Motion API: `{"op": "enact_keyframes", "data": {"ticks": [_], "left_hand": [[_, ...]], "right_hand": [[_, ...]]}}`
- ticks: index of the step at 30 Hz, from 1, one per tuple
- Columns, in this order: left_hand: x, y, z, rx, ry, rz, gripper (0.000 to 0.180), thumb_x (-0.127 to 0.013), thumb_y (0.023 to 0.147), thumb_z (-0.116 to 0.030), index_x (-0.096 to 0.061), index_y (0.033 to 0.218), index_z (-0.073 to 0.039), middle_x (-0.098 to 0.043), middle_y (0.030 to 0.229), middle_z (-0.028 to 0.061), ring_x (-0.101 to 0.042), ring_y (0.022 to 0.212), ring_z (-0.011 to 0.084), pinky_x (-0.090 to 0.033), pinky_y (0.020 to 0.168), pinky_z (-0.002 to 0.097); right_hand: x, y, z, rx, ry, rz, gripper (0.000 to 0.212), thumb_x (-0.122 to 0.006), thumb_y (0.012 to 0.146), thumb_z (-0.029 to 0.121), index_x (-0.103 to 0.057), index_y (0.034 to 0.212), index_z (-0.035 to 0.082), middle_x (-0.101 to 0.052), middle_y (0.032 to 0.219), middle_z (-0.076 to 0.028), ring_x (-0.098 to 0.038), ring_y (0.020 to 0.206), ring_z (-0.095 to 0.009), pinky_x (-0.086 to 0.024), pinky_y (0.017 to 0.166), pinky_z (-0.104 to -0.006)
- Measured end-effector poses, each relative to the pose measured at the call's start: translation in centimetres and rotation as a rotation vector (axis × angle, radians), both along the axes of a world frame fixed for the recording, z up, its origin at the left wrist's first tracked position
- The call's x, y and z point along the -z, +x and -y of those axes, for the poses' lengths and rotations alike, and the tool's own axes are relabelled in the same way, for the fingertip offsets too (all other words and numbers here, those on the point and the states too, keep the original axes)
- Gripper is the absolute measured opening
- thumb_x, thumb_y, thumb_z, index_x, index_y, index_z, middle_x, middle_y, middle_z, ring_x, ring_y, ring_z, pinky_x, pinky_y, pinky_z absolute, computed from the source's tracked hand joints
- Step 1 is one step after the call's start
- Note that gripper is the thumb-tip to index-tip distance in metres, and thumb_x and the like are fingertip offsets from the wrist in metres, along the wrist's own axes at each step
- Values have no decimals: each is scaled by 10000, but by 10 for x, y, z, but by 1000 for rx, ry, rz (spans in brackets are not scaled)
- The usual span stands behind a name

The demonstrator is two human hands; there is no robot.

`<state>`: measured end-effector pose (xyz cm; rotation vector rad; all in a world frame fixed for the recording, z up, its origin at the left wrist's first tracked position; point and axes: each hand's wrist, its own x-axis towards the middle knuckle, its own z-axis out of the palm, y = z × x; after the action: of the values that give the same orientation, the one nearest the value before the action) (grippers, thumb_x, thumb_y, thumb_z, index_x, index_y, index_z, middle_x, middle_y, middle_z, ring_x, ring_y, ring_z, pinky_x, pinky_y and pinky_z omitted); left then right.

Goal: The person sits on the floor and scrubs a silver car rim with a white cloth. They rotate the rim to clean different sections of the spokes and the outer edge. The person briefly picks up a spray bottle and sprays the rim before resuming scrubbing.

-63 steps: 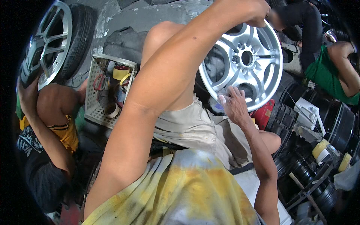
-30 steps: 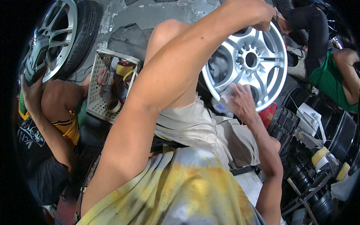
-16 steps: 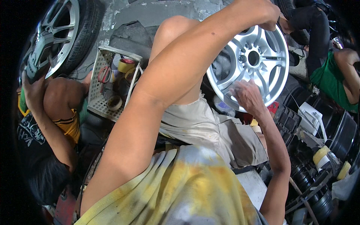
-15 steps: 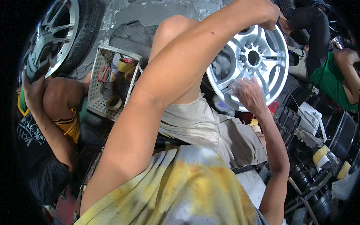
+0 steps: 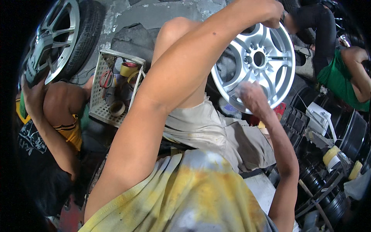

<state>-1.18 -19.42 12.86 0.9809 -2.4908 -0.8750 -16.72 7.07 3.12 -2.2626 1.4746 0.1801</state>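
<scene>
A silver alloy wheel rim (image 5: pixel 284 58) with several spokes and a round centre hole stands tilted beyond my right knee. My left arm reaches across the view, and my left hand (image 5: pixel 273 14) is closed over the rim's upper edge, its fingertips partly hidden. Low on the rim's face, my right hand (image 5: pixel 253 97) presses against a lower spoke with bunched fingers. Motion blurs those fingertips, and whatever may be under them is hidden. Pale dust coats the right fingers.
Left of my knee sits a white perforated basket (image 5: pixel 102 69) with red-handled scissors (image 5: pixel 106 79) and tape rolls (image 5: pixel 117 108). A co-worker at far left holds a power tool (image 5: pixel 38 54) by a tyred wheel (image 5: pixel 85 38). Another person in green (image 5: pixel 340 75) sits at right, near dark rims (image 5: pixel 353 133).
My right hand has shifted slightly over the lower spoke and is more blurred. My left hand keeps its place on the rim's edge. The whole view has drifted a little.
</scene>
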Motion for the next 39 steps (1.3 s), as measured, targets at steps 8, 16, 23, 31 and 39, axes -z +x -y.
{"op": "enact_keyframes", "data": {"ticks": [8, 16, 23, 31, 39], "left_hand": [[-9, -14, 4, 46, 17, 181, 382, -719, 895, -310, -759, 1069, 27, -723, 1130, 255, -705, 1078, 386, -582, 889, 473], [-11, -7, 0, 23, 47, 171, 390, -704, 912, -323, -757, 1065, 33, -719, 1139, 262, -702, 1092, 385, -572, 914, 477], [-7, -16, 0, 45, 39, 163, 405, -697, 917, -333, -753, 1072, 36, -714, 1145, 270, -697, 1103, 390, -562, 937, 479], [-13, -2, 5, 47, 56, 194, 416, -689, 919, -341, -749, 1081, 37, -707, 1161, 279, -687, 1124, 401, -555, 958, 475], [-11, -11, 3, 54, 59, 218, 401, -691, 915, -327, -746, 1071, 38, -715, 1137, 270, -698, 1092, 395, -563, 924, 475]], "right_hand": [[1, 17, -16, -79, -36, 58, 235, -553, 1019, 230, -698, 993, 46, -619, 1077, -105, -578, 1037, -274, -419, 895, -436], [1, 11, -13, -52, -197, -126, 285, -570, 1024, 287, -752, 942, 83, -620, 1070, -109, -566, 1021, -267, -420, 922, -461], [7, -21, 8, 63, -122, -290, 281, -554, 1038, 271, -761, 1088, 87, -655, 1207, -180, -618, 1155, -324, -462, 1001, -532], [3, -34, 35, -92, -297, -338, 259, -554, 1037, 276, -751, 1148, 150, -635, 1256, -128, -605, 1170, -282, -451, 1020, -505], [-7, -47, 63, -11, 71, -450, 378, -497, 1076, 387, -747, 1224, 144, -580, 1402, -144, -585, 1253, -311, -426, 1098, -480]]}}
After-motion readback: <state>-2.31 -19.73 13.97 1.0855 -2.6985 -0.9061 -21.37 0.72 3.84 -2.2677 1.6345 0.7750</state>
